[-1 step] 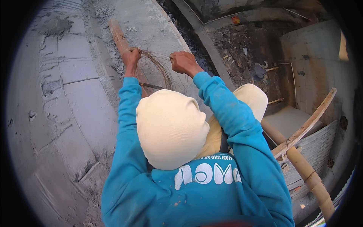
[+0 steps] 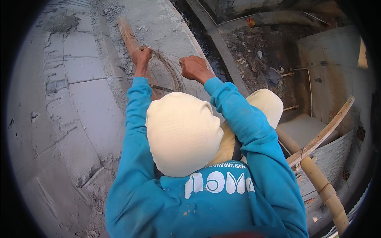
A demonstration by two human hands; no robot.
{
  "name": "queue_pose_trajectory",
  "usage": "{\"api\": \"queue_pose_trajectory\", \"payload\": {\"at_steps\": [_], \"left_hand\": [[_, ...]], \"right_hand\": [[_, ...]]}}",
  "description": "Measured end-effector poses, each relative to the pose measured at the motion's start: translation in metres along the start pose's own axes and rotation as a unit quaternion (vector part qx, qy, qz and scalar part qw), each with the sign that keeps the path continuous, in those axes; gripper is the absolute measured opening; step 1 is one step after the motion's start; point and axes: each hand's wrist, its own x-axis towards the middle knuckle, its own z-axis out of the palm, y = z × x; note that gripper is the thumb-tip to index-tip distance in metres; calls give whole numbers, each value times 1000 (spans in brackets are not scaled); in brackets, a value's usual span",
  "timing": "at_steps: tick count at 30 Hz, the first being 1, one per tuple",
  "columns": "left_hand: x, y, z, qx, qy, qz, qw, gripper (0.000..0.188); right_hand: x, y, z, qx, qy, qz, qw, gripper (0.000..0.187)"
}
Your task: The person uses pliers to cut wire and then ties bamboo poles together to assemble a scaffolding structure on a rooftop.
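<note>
A loose bundle of thin, brownish wire hangs in a curve from my left hand, whose fingers are closed round its upper end. Fine strands run from there toward my right hand, held a short way to the right and closed in a fist. A strand seems to enter that fist, but its fingers hide most of the grip. Behind and below my left hand lies a wooden plank. A dark, narrow bar sticks out beside my cream-covered left knee, which hides its near end.
Pale blocks with rough mortar line the left side. A dark gap runs along the concrete slab's right edge. Rubble lies lower at the right. A curved timber crosses a bamboo pole near my right elbow.
The whole picture has shifted slightly to the right and down. Both hands keep nearly the same places relative to the wire and the plank.
</note>
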Motion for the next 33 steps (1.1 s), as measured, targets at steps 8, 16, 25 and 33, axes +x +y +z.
{"api": "queue_pose_trajectory", "payload": {"at_steps": [8,16,25,33], "left_hand": [[27,-8,21,-119,-94,-113,982,21],[47,3,-27,74,18,-76,994,35],[70,-22,-12,146,27,-13,989,44],[67,-39,-16,133,38,-20,990,56]], "right_hand": [[-2,-14,3,46,12,-14,999,13],[-84,-6,-78,130,-33,17,991,19],[-67,39,-153,186,277,45,942,23],[-140,121,-237,324,300,144,885,26]]}}
